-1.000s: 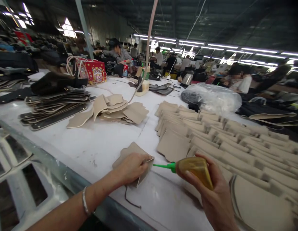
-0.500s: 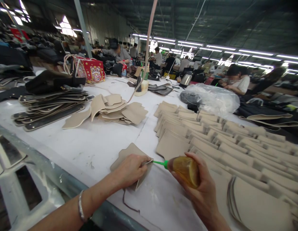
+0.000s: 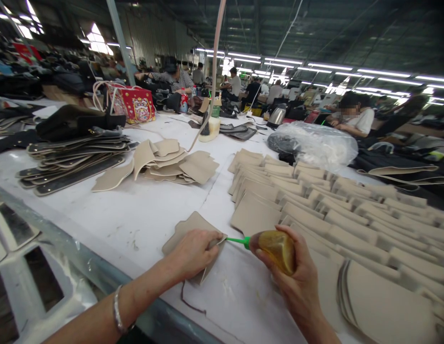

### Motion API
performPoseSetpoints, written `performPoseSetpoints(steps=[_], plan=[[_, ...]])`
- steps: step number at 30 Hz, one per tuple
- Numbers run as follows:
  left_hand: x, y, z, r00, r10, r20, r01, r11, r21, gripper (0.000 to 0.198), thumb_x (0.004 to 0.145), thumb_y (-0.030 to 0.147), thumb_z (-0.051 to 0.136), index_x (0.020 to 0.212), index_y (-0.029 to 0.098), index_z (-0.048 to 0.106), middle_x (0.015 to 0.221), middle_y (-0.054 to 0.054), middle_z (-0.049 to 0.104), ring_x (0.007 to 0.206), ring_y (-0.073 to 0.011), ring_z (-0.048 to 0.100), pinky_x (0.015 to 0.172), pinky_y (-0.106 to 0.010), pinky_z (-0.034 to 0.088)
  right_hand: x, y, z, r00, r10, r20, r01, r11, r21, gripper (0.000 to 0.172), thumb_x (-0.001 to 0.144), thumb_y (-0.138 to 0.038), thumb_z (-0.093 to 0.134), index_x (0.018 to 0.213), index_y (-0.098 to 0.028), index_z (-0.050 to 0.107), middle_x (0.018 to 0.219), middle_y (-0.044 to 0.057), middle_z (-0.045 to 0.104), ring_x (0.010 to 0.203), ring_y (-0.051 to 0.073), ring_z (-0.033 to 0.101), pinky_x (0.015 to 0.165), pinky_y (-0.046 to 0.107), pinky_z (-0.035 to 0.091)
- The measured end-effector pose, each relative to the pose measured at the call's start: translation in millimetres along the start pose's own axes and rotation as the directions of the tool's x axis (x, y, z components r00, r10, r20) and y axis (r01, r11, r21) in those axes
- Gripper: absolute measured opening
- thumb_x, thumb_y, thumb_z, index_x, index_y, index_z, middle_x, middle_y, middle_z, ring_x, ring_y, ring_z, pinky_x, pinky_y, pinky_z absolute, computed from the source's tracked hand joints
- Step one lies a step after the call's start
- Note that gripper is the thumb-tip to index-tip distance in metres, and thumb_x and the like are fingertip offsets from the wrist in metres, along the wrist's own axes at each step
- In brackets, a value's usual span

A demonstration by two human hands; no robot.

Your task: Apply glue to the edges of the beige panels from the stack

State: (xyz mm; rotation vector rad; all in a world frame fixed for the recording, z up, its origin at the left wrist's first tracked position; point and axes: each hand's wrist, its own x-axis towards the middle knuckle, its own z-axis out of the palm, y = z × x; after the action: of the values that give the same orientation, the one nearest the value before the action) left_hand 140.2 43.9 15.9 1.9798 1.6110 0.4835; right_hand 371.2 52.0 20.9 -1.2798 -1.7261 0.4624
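Observation:
My left hand (image 3: 196, 253) is closed on a beige leather piece (image 3: 188, 225), pinching its right corner with thumb and forefinger over the white table. In my right hand (image 3: 302, 277) is a squeeze bottle (image 3: 274, 246) of amber liquid, held on its side. Its thin green nozzle (image 3: 236, 240) points left, and the tip meets or nearly meets the pinched corner. The palm hides part of the bottle, and the left hand covers the middle of the leather piece.
Rows of overlapping beige pieces (image 3: 333, 210) fill the right side. A loose beige pile (image 3: 172, 162) and a stack of dark panels (image 3: 75, 157) lie at left. Farther back are a clear plastic bag (image 3: 325, 143), a kettle (image 3: 277, 116) and a red gift bag (image 3: 139, 105). Several people sit beyond.
Both hands, the leather piece and the bottle keep nearly the same pose. The whole view has shifted slightly, so things appear a little farther left.

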Motion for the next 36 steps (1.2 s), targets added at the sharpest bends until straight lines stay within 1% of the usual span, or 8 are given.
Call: performPoseSetpoints(steps=[7, 12, 15, 19, 25, 30, 32, 36], plan=[[-0.8, -0.9, 1.1, 1.000, 0.008, -0.003, -0.008, 1.000, 0.000, 0.043, 0.080, 0.019, 0.044, 0.117, 0.027, 0.065, 0.106, -0.001, 0.072, 0.084, -0.0200, 0.067, 0.078, -0.028, 0.048, -2.3, -6.7, -1.7, 0.981, 0.174, 0.090, -0.184, 0.975, 0.124, 0.051, 0.075, -0.049, 0.073, 0.116, -0.027, 0.053, 0.099, 0.002, 0.059, 0.082, 0.023, 0.057, 0.072, 0.032, 0.046], [-1.1, -3.1, 2.6, 1.000, 0.009, -0.017, -0.009, 1.000, 0.005, 0.043, 0.081, 0.019, 0.044, 0.118, 0.026, 0.065, 0.107, -0.002, 0.072, 0.088, -0.0208, 0.066, 0.081, -0.029, 0.048, 0.9, -2.5, 1.2, 0.984, 0.178, -0.009, -0.175, 0.976, 0.126, 0.054, 0.072, -0.051, 0.074, 0.116, -0.026, 0.054, 0.104, 0.003, 0.058, 0.087, 0.023, 0.056, 0.077, 0.033, 0.044], [-1.2, -2.5, 2.4, 1.000, 0.015, -0.021, -0.015, 1.000, -0.005, 0.043, 0.080, 0.020, 0.045, 0.117, 0.026, 0.065, 0.106, -0.002, 0.072, 0.086, -0.0209, 0.066, 0.080, -0.029, 0.048, -2.4, -2.1, 0.8, 0.980, 0.194, 0.039, -0.197, 0.973, 0.118, 0.054, 0.072, -0.051, 0.073, 0.115, -0.025, 0.054, 0.100, 0.002, 0.059, 0.082, 0.022, 0.057, 0.073, 0.032, 0.045], [-2.1, -0.3, 1.9, 1.000, -0.002, -0.027, 0.001, 1.000, -0.004, 0.042, 0.081, 0.021, 0.045, 0.117, 0.025, 0.065, 0.088, -0.002, 0.074, 0.073, -0.0193, 0.065, 0.074, -0.028, 0.047, -2.9, -3.5, -0.2, 0.956, 0.262, 0.129, -0.284, 0.937, 0.205, 0.055, 0.073, -0.051, 0.074, 0.116, -0.024, 0.053, 0.095, 0.002, 0.061, 0.080, 0.022, 0.058, 0.071, 0.031, 0.046], [-5.3, -1.7, 1.1, 0.999, -0.005, -0.048, 0.004, 1.000, -0.014, 0.042, 0.081, 0.021, 0.046, 0.117, 0.027, 0.065, 0.072, 0.000, 0.069, 0.068, -0.0184, 0.063, 0.071, -0.027, 0.045, 1.2, -0.9, 3.6, 0.964, 0.264, 0.033, -0.265, 0.944, 0.198, 0.058, 0.069, -0.053, 0.076, 0.115, -0.024, 0.054, 0.099, 0.003, 0.059, 0.083, 0.024, 0.057, 0.074, 0.034, 0.045], [-7.0, -3.4, 1.6, 0.998, -0.015, -0.060, 0.013, 0.999, -0.037, 0.041, 0.081, 0.022, 0.046, 0.118, 0.025, 0.064, 0.068, 0.001, 0.067, 0.066, -0.0177, 0.062, 0.070, -0.026, 0.044, -10.5, -6.4, 0.4, 0.918, 0.301, 0.258, -0.364, 0.898, 0.247, 0.058, 0.072, -0.052, 0.074, 0.118, -0.024, 0.050, 0.092, 0.003, 0.062, 0.080, 0.024, 0.059, 0.071, 0.032, 0.047], [-7.2, -3.7, 2.4, 0.998, -0.016, -0.065, 0.014, 0.999, -0.032, 0.041, 0.082, 0.023, 0.046, 0.119, 0.025, 0.063, 0.068, 0.001, 0.067, 0.067, -0.0176, 0.061, 0.071, -0.026, 0.044, -11.0, -7.9, -0.8, 0.904, 0.301, 0.304, -0.386, 0.880, 0.275, 0.058, 0.073, -0.051, 0.074, 0.118, -0.023, 0.049, 0.092, 0.003, 0.063, 0.080, 0.024, 0.060, 0.072, 0.032, 0.048], [-7.6, -4.6, 3.5, 0.998, -0.018, -0.063, 0.016, 1.000, -0.019, 0.039, 0.084, 0.026, 0.046, 0.119, 0.024, 0.063, 0.069, 0.000, 0.066, 0.068, -0.0180, 0.061, 0.070, -0.026, 0.044, -8.2, -7.2, -1.4, 0.939, 0.296, 0.174, -0.333, 0.910, 0.246, 0.058, 0.071, -0.052, 0.075, 0.116, -0.024, 0.052, 0.092, 0.002, 0.062, 0.080, 0.022, 0.059, 0.071, 0.030, 0.047]])
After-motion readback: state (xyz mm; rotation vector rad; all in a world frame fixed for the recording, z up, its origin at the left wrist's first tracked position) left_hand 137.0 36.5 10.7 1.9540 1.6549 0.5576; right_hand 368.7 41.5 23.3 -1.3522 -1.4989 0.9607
